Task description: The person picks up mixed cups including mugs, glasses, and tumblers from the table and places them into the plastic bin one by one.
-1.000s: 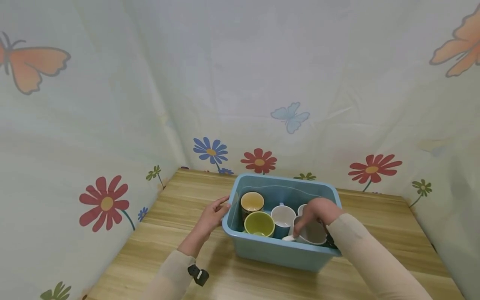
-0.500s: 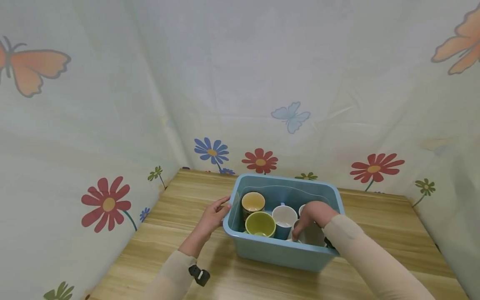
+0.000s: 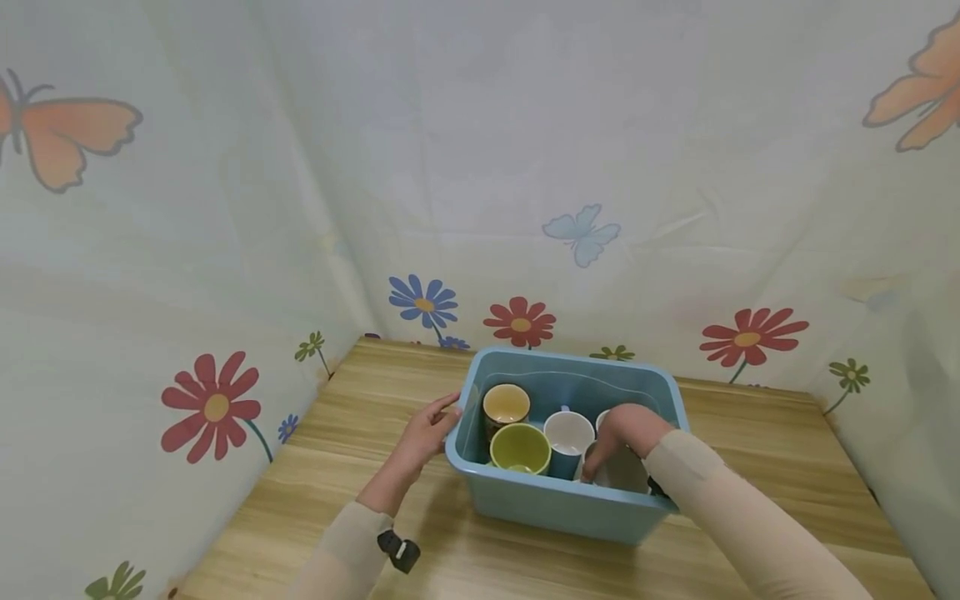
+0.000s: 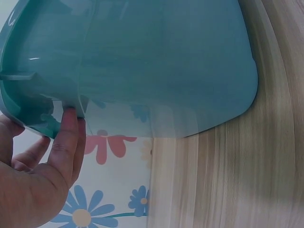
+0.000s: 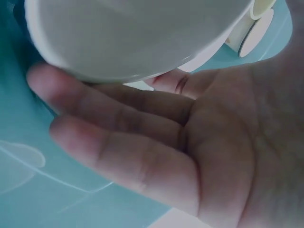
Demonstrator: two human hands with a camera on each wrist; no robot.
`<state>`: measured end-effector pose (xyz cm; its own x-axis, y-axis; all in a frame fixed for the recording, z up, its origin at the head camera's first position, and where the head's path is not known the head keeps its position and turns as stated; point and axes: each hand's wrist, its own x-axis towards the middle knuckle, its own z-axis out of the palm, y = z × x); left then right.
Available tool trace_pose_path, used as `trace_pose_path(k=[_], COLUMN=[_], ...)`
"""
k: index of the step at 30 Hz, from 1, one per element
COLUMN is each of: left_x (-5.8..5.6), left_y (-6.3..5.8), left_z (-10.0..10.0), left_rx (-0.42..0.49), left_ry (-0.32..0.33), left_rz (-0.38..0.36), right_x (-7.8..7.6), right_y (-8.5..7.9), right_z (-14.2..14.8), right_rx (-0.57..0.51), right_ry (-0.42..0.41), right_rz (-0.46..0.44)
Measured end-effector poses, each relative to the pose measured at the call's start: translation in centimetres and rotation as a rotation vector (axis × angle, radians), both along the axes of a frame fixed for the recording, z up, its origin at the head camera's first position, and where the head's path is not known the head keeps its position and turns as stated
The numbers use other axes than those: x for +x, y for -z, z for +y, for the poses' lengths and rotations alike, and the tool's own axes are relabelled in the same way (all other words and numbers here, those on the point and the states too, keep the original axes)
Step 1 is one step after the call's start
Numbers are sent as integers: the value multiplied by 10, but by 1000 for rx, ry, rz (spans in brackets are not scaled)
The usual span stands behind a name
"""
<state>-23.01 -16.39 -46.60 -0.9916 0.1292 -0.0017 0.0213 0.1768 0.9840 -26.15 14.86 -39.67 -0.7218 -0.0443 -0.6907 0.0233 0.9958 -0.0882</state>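
A blue plastic tub (image 3: 555, 504) stands on the table with several cups inside. My left hand (image 3: 423, 433) holds the tub's left rim; in the left wrist view its fingers (image 4: 64, 149) reach beneath the rim. Inside the tub's front right corner, my right hand (image 3: 626, 429) grips a white mug (image 3: 624, 471), whose lower part is hidden. In the right wrist view this mug (image 5: 137, 38) lies close against the fingers (image 5: 123, 156). Left of it stand a white-lined blue mug (image 3: 568, 433), a green cup (image 3: 520, 448) and a yellow-lined cup (image 3: 506, 403).
Partly behind my right hand is another white cup (image 3: 602, 419). The wooden table (image 3: 397, 371) extends on both sides of the tub. A hanging cloth (image 3: 480, 167) printed with flowers and butterflies encloses the back and sides.
My right hand has sunk slightly deeper into the tub with the white mug; its handle, earlier visible above the front rim, is now mostly hidden. The left hand stays at the rim.
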Motion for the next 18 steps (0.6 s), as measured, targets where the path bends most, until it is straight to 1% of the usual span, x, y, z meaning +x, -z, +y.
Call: trace_pose_path(k=[2, 3, 6, 9, 13, 18], left_x=[-1, -1, -1, 0, 2, 3], left_y=[0, -1, -2, -3, -2, -2], left_z=[2, 4, 6, 6, 6, 6], left_rx=[-6, -18, -32, -36, -29, -14], left_ry=[-18, -45, -61, -58, -60, -60], left_rz=[-16, -38, -63, -70, -86, -76], right_x=[-1, -1, 1, 4, 6, 6], right_y=[4, 3, 5, 3, 6, 8], right_z=[-1, -2, -4, -5, -7, -9], right_rx=[11, 11, 5, -8, -13, 4], right_ry=[12, 26, 62, 58, 12, -73], right_rz=[15, 22, 37, 29, 2, 7])
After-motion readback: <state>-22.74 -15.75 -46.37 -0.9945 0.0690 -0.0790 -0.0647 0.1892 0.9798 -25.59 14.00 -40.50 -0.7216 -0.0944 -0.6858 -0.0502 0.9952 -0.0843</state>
